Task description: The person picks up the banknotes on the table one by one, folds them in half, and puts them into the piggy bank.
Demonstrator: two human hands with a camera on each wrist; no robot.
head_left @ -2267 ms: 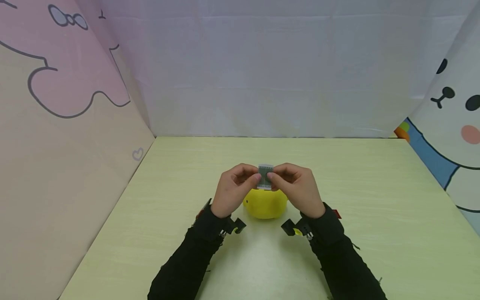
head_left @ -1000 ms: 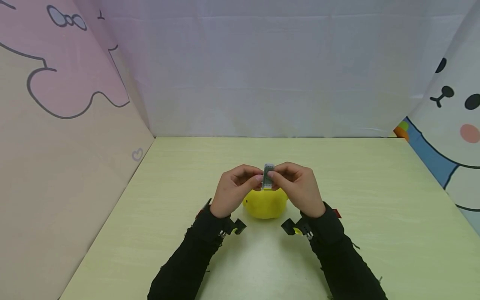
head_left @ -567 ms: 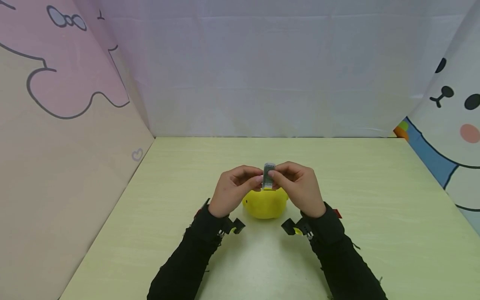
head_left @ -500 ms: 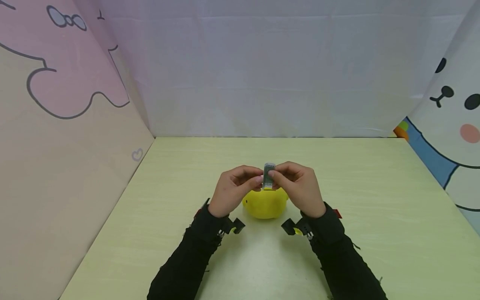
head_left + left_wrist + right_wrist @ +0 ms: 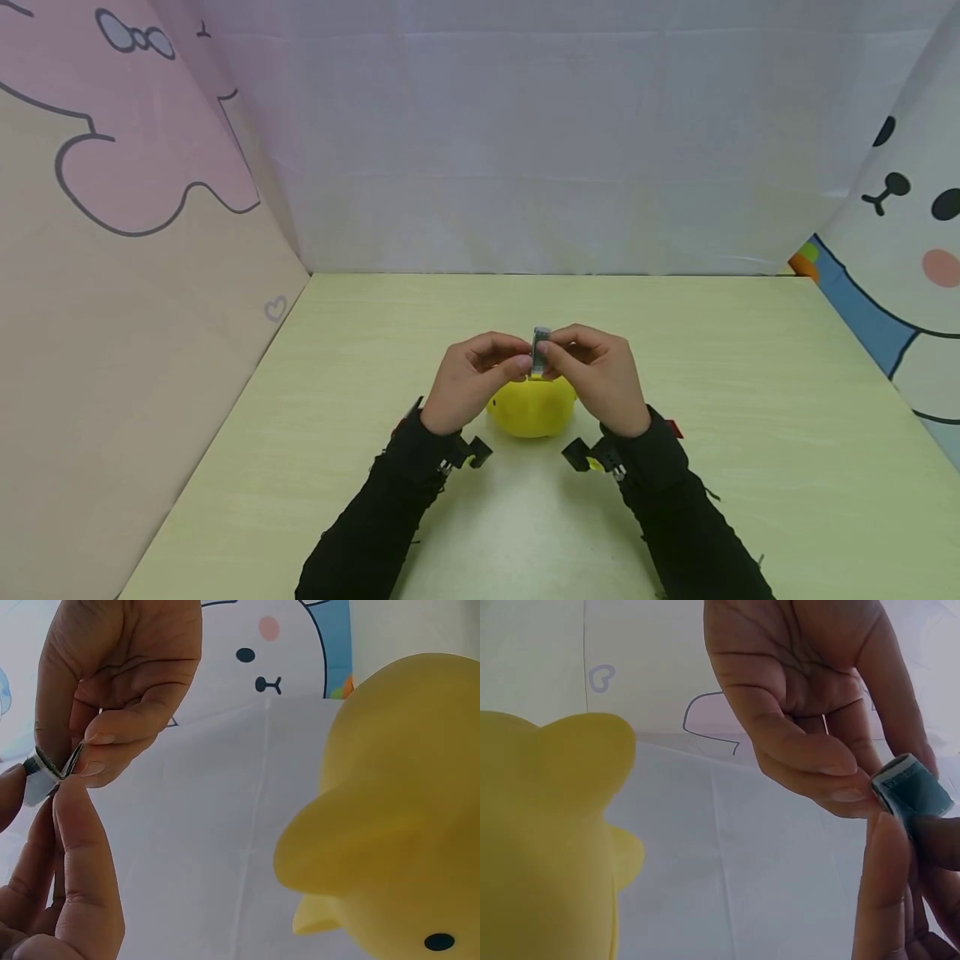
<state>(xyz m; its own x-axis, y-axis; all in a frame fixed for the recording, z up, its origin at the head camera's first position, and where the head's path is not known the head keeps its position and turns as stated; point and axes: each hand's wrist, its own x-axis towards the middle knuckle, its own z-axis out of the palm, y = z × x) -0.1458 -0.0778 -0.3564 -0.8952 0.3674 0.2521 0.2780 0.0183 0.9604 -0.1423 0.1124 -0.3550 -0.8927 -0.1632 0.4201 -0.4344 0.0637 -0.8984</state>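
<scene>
A small folded piece of grey-green paper [image 5: 539,337] with pale edges, like a banknote, is held up between the two hands. The left hand [image 5: 482,379] pinches its left side between thumb and fingertips. From the right, the right hand [image 5: 600,379] pinches it too, with the thumb lying across its face. In the left wrist view the paper [image 5: 37,786] bends in a V between the fingertips. The right wrist view shows its teal printed face [image 5: 922,791]. Close below the hands sits a yellow animal-shaped figure [image 5: 530,410], its top partly hidden by hands and paper.
The figure stands on a pale yellow-green table [image 5: 735,400]. White cloth [image 5: 480,142] hangs at the table's back edge. Printed cartoon panels flank it, pink on the left [image 5: 150,167] and a white bear on the right [image 5: 900,275]. A small camera sits at each wrist.
The paper showed a wide face at first and now looks much narrower, folded or turned between the fingers. The left hand has edged right toward the right hand. The yellow figure stays put.
</scene>
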